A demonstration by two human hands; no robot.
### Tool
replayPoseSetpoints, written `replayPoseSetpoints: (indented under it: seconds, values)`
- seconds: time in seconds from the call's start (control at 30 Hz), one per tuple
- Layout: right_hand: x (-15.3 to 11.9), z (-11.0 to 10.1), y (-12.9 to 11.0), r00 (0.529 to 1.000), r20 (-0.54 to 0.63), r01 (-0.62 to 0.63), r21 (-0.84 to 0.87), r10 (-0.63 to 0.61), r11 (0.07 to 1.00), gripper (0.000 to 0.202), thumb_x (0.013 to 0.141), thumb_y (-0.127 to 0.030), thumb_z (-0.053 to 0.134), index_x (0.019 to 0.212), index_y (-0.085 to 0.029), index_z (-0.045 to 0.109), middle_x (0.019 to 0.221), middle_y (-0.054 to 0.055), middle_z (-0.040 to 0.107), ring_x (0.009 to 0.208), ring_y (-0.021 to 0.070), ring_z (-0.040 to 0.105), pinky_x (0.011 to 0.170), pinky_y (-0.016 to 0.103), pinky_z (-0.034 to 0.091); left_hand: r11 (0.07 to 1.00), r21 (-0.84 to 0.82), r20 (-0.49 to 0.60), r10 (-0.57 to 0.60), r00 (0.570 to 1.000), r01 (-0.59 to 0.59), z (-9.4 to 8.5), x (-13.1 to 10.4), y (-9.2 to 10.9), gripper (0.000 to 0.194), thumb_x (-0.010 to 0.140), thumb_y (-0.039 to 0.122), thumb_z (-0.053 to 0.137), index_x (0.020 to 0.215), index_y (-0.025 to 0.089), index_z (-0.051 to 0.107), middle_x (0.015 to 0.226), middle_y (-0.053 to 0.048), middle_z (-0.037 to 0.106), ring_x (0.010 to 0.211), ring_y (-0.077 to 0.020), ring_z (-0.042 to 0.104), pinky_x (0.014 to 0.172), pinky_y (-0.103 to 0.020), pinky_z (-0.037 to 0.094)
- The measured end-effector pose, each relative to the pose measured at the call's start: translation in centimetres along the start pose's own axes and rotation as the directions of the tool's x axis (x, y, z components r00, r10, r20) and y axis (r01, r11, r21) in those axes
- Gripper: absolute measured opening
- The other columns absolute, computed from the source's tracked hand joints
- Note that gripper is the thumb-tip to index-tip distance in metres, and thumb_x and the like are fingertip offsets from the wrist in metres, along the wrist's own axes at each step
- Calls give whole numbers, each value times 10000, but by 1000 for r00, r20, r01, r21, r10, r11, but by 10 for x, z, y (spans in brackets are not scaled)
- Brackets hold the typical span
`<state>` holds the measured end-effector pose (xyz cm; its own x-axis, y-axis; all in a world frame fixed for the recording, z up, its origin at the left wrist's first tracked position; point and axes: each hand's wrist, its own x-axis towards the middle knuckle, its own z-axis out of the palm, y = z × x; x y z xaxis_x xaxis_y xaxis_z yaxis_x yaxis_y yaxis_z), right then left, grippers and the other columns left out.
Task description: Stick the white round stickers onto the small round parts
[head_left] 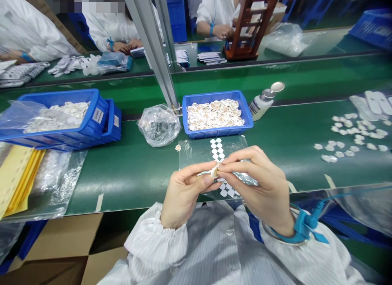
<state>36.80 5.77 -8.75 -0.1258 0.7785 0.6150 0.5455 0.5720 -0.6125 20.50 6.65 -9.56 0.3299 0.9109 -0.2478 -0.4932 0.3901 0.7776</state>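
Pinched in front of the blue bin (219, 132)

Gripping a small round piece (215, 172) nearer the body than the bin: on its left side with thumb and forefinger of the left hand (183, 190), on its right with bunched fingertips of the right hand (261, 185). Held above a clear plastic sheet (192, 156) with white discs (215, 151), before the bin.

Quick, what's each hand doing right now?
Left hand: closed, holding a small round piece.
Right hand: closed, fingers pinching at the same piece.
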Motion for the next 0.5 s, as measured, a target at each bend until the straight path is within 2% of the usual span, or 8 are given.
replayPoseSetpoints:
  seconds: [0.17,0.33,0.5]
  values:
    - [0,0,1,999,24,20,35,-21,999,103,852,-107,684,872,-197,639,894,14,667,851,145,617,746,351,468,998,39,20,40,999,-41,1,-2,-2,185,768,197,786,937,273,790,889,29,800,797,-111,753,750,-146,611]
    - [-3,0,1,997,-60,-44,79,49,996,138,819,-118,730,900,-200,654,922,22,648,891,152,621,774,349,492,995,57,32,82,996,-84,3,-3,-3,186,790,174,762,940,280,790,956,36,795,843,-120,751,767,-158,614]
    - [-4,1,1,997,-72,-25,67,30,997,147,813,-103,731,905,-204,679,907,19,651,864,152,617,759,349,487,983,106,58,142,988,-148,2,-5,-5,196,818,161,730,955,288,789,1042,28,781,900,-129,743,780,-154,610]
